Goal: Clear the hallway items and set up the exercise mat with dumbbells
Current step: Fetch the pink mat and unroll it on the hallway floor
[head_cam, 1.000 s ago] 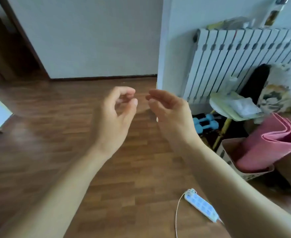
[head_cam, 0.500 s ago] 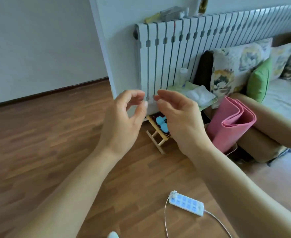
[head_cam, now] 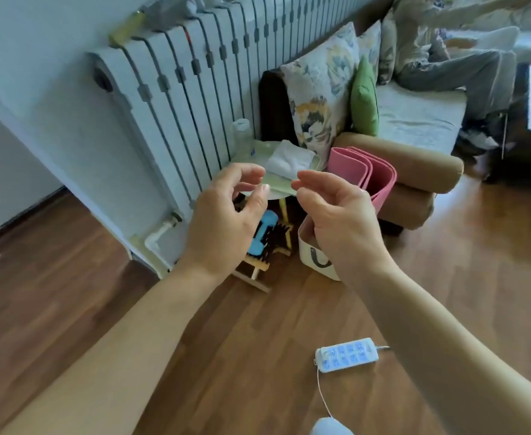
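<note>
A power strip (head_cam: 347,354) lay flat on the floor (head_cam: 69,293) nearest the camera, its thin cord trailing toward the bottom edge; it looked like one of the loose items to be cleared. Beyond it a white bin (head_cam: 316,262) stood against the sofa arm (head_cam: 414,164), holding the pink mat (head_cam: 380,177) upright and folded, probably stored that way to save floor space. Just left of the bin a blue dumbbell (head_cam: 268,222) sat on a low wooden rack (head_cam: 254,273), tucked under a small table (head_cam: 257,150) that carried a white cloth (head_cam: 289,161) and a bottle (head_cam: 242,133). Behind these ran the radiator (head_cam: 179,98), and a person (head_cam: 446,58) sat at the far end of the sofa.

Both forearms reached forward from the bottom corners. The left hand (head_cam: 223,221) and right hand (head_cam: 342,221) hovered in the air in front of the table, backs to the camera, near each other but apart. Fingers and thumbs were loosely curled and gripped nothing. The mat and dumbbell were untouched, so setting up looked not yet begun
</note>
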